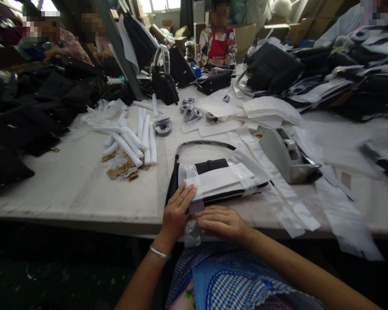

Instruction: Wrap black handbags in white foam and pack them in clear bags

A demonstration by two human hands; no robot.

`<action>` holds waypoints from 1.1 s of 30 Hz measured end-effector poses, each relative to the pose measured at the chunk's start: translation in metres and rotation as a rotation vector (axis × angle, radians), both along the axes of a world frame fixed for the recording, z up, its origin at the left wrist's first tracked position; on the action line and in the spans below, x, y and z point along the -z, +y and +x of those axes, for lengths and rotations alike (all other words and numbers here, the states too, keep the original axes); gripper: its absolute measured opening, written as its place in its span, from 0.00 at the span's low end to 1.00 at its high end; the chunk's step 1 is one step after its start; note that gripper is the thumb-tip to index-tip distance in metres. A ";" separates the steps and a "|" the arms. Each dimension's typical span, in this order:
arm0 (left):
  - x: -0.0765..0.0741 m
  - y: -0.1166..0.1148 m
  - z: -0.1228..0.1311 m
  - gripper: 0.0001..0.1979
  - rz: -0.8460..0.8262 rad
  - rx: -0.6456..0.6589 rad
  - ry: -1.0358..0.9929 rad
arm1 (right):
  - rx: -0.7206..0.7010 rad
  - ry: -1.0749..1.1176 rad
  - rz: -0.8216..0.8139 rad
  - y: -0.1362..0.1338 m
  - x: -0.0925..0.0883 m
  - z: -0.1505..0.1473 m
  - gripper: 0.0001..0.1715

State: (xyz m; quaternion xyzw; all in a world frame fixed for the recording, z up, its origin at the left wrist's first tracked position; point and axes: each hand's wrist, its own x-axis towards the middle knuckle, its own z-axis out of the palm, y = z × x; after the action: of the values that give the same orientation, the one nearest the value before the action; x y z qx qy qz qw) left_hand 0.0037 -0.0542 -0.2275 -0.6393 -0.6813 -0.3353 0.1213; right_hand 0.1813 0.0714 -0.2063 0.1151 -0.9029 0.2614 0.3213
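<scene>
A black handbag (211,164) lies on the table in front of me, its wrapped handle (203,143) arching away. White sheet wrapping (224,178) covers much of its upper side. A clear film strip (194,237) runs over the bag's left part and hangs past the table's front edge. My left hand (178,209) lies with fingers stretched on the wrapping and strip at the bag's near left corner. Beside it, my right hand (224,223) rests with fingers extended at the bag's near edge, touching the strip. Both palms are hidden.
Right of the bag stands a grey tape dispenser (280,157), among white strips (287,202). White foam rods (145,133) and brown scraps (121,168) lie left. Coiled wrapped straps (190,113) sit behind. Black bags pile up at left (22,125) and right (274,66). Co-workers sit across the table.
</scene>
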 end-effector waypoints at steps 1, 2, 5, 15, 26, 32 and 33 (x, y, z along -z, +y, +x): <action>0.000 0.000 0.000 0.28 -0.011 0.002 -0.006 | 0.016 -0.041 0.037 -0.005 0.004 0.006 0.17; 0.001 -0.001 -0.001 0.28 -0.023 0.005 -0.007 | 0.026 -0.086 0.088 -0.010 0.009 0.011 0.20; -0.001 -0.002 -0.002 0.29 -0.056 0.014 0.010 | 0.076 -0.170 0.216 -0.026 0.023 0.013 0.21; -0.006 -0.002 -0.004 0.31 -0.069 0.057 0.107 | 0.143 0.003 0.026 -0.037 0.024 -0.005 0.12; -0.006 0.001 -0.001 0.31 -0.052 0.042 0.157 | 0.082 -0.048 -0.020 -0.039 0.021 0.031 0.07; -0.004 -0.001 0.002 0.31 -0.054 0.032 0.158 | 0.030 -0.019 0.070 -0.008 -0.020 0.021 0.13; -0.003 -0.001 0.002 0.30 -0.045 0.032 0.161 | 0.104 0.011 0.078 -0.002 -0.024 0.016 0.15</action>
State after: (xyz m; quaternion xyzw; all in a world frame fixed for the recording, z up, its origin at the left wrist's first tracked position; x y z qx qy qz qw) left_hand 0.0059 -0.0552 -0.2242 -0.6776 -0.6664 -0.2692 0.1558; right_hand 0.1970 0.0698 -0.1819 0.0820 -0.9154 0.2083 0.3346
